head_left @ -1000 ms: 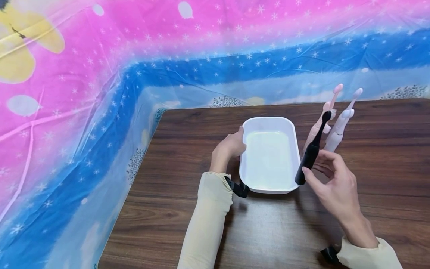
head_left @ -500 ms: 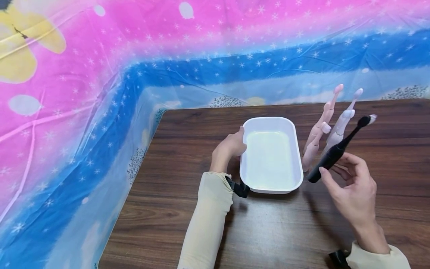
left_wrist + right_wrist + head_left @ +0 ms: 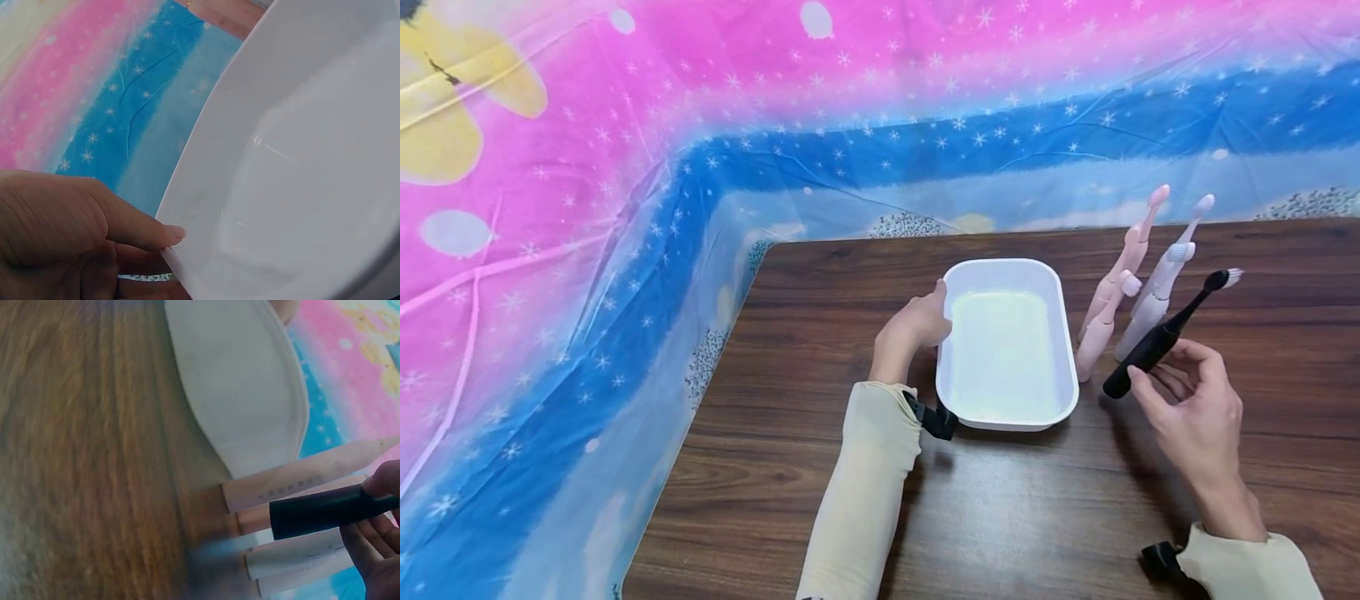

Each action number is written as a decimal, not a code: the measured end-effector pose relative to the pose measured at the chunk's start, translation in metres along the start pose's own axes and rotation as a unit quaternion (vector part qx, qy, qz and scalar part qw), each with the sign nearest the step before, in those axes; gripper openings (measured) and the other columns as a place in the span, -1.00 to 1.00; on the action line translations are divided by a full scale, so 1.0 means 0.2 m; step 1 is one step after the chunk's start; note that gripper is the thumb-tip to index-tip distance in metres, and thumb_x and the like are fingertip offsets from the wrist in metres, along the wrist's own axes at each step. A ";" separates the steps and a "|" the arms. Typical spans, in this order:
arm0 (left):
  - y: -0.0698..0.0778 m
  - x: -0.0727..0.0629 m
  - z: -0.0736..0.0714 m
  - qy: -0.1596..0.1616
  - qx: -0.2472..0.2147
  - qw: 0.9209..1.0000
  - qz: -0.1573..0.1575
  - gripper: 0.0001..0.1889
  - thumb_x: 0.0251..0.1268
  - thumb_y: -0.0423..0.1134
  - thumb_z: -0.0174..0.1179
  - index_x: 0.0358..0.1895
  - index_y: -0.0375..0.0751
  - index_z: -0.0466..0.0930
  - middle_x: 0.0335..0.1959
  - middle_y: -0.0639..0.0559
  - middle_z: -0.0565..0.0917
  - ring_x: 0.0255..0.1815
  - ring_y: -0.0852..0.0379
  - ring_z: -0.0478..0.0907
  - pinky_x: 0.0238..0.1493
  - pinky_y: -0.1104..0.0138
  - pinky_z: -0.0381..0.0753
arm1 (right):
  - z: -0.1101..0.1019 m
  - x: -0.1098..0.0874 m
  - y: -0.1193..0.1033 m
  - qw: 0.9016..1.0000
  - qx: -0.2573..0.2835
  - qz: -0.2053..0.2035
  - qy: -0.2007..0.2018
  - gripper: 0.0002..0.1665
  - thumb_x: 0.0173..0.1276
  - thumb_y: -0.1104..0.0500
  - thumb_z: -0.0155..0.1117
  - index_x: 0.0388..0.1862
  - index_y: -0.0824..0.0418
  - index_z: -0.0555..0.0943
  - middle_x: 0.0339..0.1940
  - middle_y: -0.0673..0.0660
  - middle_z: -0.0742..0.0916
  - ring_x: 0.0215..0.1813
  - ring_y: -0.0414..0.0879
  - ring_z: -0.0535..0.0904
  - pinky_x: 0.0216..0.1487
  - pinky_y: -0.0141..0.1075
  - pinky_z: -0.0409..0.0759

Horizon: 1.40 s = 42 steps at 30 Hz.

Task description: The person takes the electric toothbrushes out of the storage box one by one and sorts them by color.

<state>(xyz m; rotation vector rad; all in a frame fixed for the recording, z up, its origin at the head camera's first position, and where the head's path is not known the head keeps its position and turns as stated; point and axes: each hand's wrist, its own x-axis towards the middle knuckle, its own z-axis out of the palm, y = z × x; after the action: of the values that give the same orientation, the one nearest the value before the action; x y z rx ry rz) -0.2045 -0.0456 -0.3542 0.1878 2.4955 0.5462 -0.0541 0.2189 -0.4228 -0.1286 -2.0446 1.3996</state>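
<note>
My left hand [image 3: 913, 327] grips the left rim of a white rectangular plastic tub [image 3: 1007, 418], its thumb over the edge in the left wrist view. My right hand [image 3: 1198, 417] pinches a black electric toothbrush [image 3: 1153, 343] by its handle, right of the tub. This toothbrush tilts, with its bristles up and to the right; I cannot tell whether its base touches the table. Close behind it stand two pink electric toothbrushes [image 3: 1097, 337] and two white electric toothbrushes [image 3: 1159, 285], one behind the other in each colour. Their bases line up beside the black handle [image 3: 306, 519] in the right wrist view.
Everything is on a dark wood-grain table [image 3: 775, 467]. Behind and to the left hangs a pink and blue patterned cloth [image 3: 880, 158]. A black strap device [image 3: 934, 419] on the left wrist sits by the tub's near corner.
The right hand has carried the black toothbrush rightward, from the tub's edge in front of the pink ones to before the white ones, tilting it further right. The left hand and tub stay put.
</note>
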 end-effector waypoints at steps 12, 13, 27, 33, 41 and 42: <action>0.00 -0.01 -0.01 0.004 -0.008 1.000 -0.001 -0.29 0.51 -0.27 -0.21 0.55 -0.01 -0.39 -0.51 -0.06 0.49 -0.78 0.18 0.10 -0.59 0.34 0.28 | 0.03 0.03 0.06 0.999 -0.039 0.011 -0.007 -0.42 0.03 0.52 0.37 0.08 0.41 0.44 -0.17 -0.33 0.56 -0.18 -0.61 0.56 -0.15 -0.68 0.50; 0.00 -0.01 -0.01 0.004 -0.008 1.000 -0.001 -0.29 0.51 -0.27 -0.21 0.55 -0.01 -0.39 -0.50 -0.06 0.49 -0.78 0.18 0.10 -0.59 0.33 0.28 | 0.03 0.03 0.07 0.999 -0.045 0.012 -0.008 -0.42 0.04 0.51 0.37 0.08 0.43 0.44 -0.17 -0.34 0.55 -0.19 -0.62 0.55 -0.16 -0.69 0.49; 0.00 -0.01 0.00 0.007 -0.013 1.000 0.003 -0.29 0.50 -0.28 -0.20 0.56 -0.03 -0.37 -0.38 -0.09 0.54 -0.76 0.17 0.17 -0.55 0.33 0.34 | 0.04 0.03 0.08 0.996 -0.080 0.025 -0.016 -0.45 0.09 0.45 0.37 0.08 0.42 0.42 -0.16 -0.34 0.51 -0.20 -0.69 0.49 -0.16 -0.73 0.45; 0.00 -0.01 0.00 0.009 -0.015 1.000 0.005 -0.29 0.50 -0.28 -0.19 0.56 -0.03 -0.37 -0.42 -0.11 0.53 -0.77 0.17 0.17 -0.56 0.32 0.34 | 0.05 0.03 0.07 0.995 -0.092 0.033 -0.017 -0.47 0.10 0.44 0.36 0.06 0.40 0.43 -0.15 -0.04 0.61 -0.22 -0.71 0.48 -0.17 -0.74 0.45; -0.01 0.00 0.01 0.005 -0.015 1.000 0.000 -0.28 0.50 -0.27 -0.20 0.56 -0.01 -0.39 -0.53 -0.06 0.50 -0.77 0.16 0.17 -0.56 0.32 0.34 | 0.05 0.03 0.06 0.992 -0.116 0.041 -0.033 -0.47 0.12 0.43 0.35 0.06 0.46 0.39 -0.09 0.24 0.64 -0.23 -0.77 0.40 -0.19 -0.79 0.40; -0.01 0.00 0.01 0.003 -0.014 1.000 -0.001 -0.28 0.50 -0.27 -0.20 0.55 -0.01 -0.40 -0.55 -0.05 0.49 -0.77 0.16 0.18 -0.56 0.32 0.33 | 0.05 0.03 0.06 0.992 -0.117 0.041 -0.034 -0.47 0.12 0.43 0.35 0.06 0.46 0.38 -0.09 0.24 0.64 -0.23 -0.77 0.39 -0.19 -0.79 0.40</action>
<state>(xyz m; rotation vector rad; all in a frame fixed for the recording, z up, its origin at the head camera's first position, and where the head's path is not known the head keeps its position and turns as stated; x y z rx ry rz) -0.2043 -0.0460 -0.3564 0.1721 2.4929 0.5803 -0.0669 0.2183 -0.4320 -0.2710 -2.2782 1.2230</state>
